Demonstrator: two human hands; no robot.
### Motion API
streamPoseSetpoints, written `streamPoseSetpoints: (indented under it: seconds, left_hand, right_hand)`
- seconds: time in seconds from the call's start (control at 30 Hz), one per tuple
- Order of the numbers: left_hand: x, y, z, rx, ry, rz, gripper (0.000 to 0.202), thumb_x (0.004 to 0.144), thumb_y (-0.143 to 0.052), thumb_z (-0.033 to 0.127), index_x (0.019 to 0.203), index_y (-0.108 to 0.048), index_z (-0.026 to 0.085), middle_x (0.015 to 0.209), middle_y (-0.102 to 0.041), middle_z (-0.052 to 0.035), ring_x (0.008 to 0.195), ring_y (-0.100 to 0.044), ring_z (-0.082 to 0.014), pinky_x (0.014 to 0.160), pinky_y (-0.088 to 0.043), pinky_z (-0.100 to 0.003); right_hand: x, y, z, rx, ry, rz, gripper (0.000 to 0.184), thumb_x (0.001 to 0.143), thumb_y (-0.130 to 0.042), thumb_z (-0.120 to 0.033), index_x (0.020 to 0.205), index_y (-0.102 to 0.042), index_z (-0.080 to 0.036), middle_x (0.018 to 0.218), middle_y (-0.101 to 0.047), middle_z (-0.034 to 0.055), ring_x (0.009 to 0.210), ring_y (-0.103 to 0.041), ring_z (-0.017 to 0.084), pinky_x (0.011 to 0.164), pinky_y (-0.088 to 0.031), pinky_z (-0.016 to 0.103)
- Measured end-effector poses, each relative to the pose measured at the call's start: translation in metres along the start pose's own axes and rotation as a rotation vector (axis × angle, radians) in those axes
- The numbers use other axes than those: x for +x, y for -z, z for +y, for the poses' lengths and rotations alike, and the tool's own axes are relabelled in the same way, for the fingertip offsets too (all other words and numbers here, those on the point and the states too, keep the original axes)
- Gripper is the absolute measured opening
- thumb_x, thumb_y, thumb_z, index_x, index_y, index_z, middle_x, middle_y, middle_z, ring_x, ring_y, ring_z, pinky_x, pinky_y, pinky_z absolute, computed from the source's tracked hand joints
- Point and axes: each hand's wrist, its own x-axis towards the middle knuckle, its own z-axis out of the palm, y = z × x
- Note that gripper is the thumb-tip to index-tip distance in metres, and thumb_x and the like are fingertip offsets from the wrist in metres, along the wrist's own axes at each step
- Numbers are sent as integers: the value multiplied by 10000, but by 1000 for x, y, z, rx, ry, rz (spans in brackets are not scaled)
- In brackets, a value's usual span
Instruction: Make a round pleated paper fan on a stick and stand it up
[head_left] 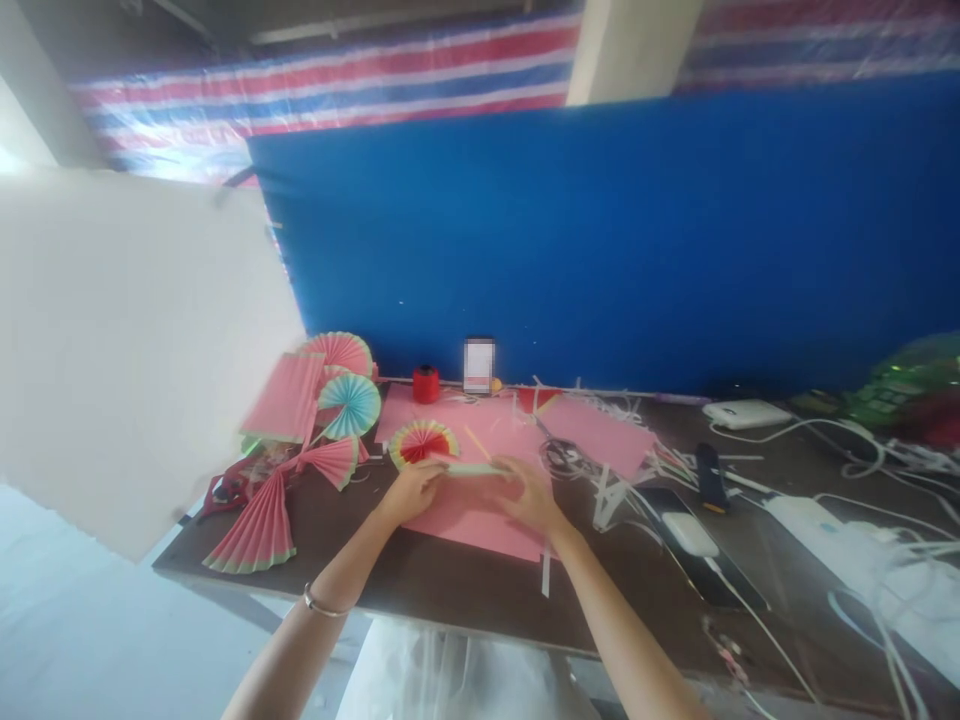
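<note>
My left hand (417,490) grips the left end of a pink paper with a pale green edge (474,468), its fingers closed at the edge. At the right end, my right hand (531,497) holds the same paper, thumb and fingers bent around it. The paper is stretched between both hands, low over pink sheets (480,535) lying on the table. Just behind my left hand lies a round pleated paper fan (424,441) with a red middle and a pale green rim. How the held paper is folded is too blurred to tell.
Pleated pink fans (255,530) and a blue one (350,405) lie at the left. A red spool (426,385) and an upright phone (478,365) stand behind the sheets. Scissors (562,455), paper scraps, a dark phone (705,550) and white cables (862,540) spread rightward. A blue board (600,250) closes the back.
</note>
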Motion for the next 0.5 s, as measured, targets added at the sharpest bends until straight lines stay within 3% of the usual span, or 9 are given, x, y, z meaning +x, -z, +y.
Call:
streamPoseSetpoints:
  seconds: [0.13,0.27,0.33,0.43,0.5]
  left_hand:
    - [9,-7,1,-159,150,172,268,866,-434,264,990,-636,140,960,-677,-111,886,-636,-197,789,-506,-336]
    - [23,-20,17,86,132,435,461,765,-587,246,1207,-502,147,1239,-540,-163,1189,-475,-277,988,-371,-476]
    - [30,-27,28,200,22,403,477,743,-609,201,1209,-511,186,1277,-512,-153,1229,-433,-283,1025,-321,-500]
    - [35,-34,35,172,-144,198,365,774,-527,111,1108,-594,241,1101,-637,-94,1060,-573,-223,932,-437,-422]
    - [34,-36,32,61,-96,191,314,778,-479,81,1006,-650,216,964,-689,-77,907,-635,-194,833,-498,-361]
  right_hand:
    - [6,4,-7,164,-182,191,293,780,-544,-410,902,-652,-166,892,-687,100,835,-641,238,777,-497,416]
    - [16,20,-16,7,-44,204,169,786,-506,-232,841,-659,-184,852,-673,74,831,-620,226,778,-485,403]
    - [18,26,-24,-186,90,149,218,753,-491,-114,853,-665,-199,882,-664,75,889,-593,234,824,-455,419]
    - [14,22,-36,-310,242,25,296,762,-457,-48,907,-660,-207,898,-661,68,907,-578,216,846,-435,395]
    - [9,14,-38,-317,275,-37,268,810,-446,-91,932,-653,-208,913,-661,64,909,-577,205,849,-433,380]
